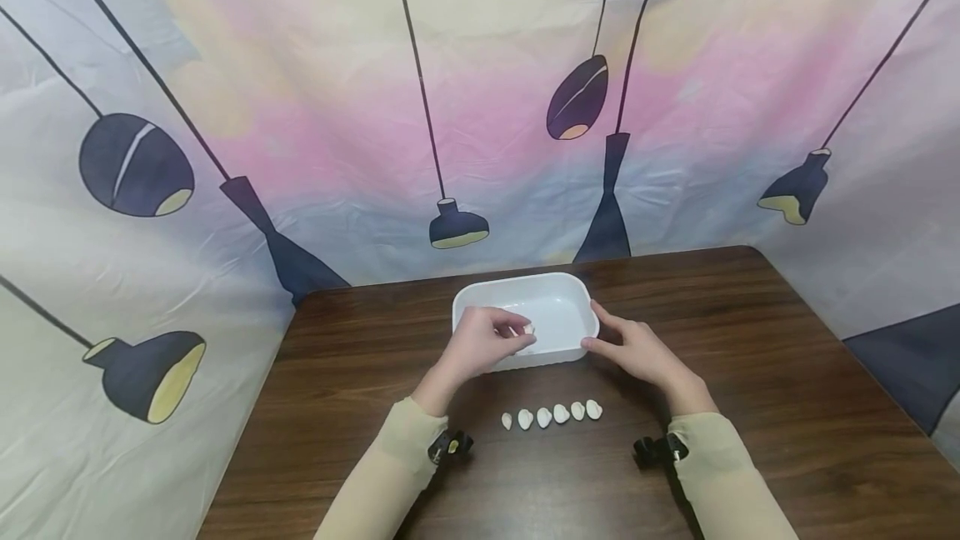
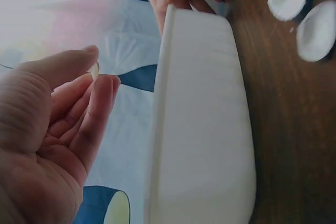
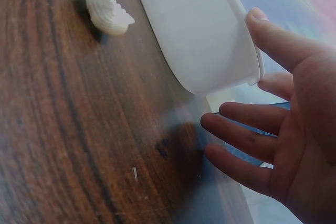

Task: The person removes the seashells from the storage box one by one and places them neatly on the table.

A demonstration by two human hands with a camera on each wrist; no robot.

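Observation:
My left hand (image 1: 483, 342) is over the left part of a white rectangular tray (image 1: 459, 294). Between its thumb and fingertips it pinches a small pale shell (image 2: 95, 71), mostly covered by the fingers. At the tray's right end is my right hand (image 1: 637, 348), thumb and index finger touching the rim. The right wrist view has its other fingers (image 3: 244, 137) extended, off the tray. In front of the tray several white seashells (image 1: 561, 413) lie in a row on the table. Much of the tray's inside left is hidden by my left hand.
The dark wooden table (image 1: 337, 407) ends at a back edge just behind the tray. Beyond it hangs a cloth (image 1: 337, 148) printed with lamps. Dark straps with small devices (image 1: 450, 446) sit on both wrists, to either side of the shell row.

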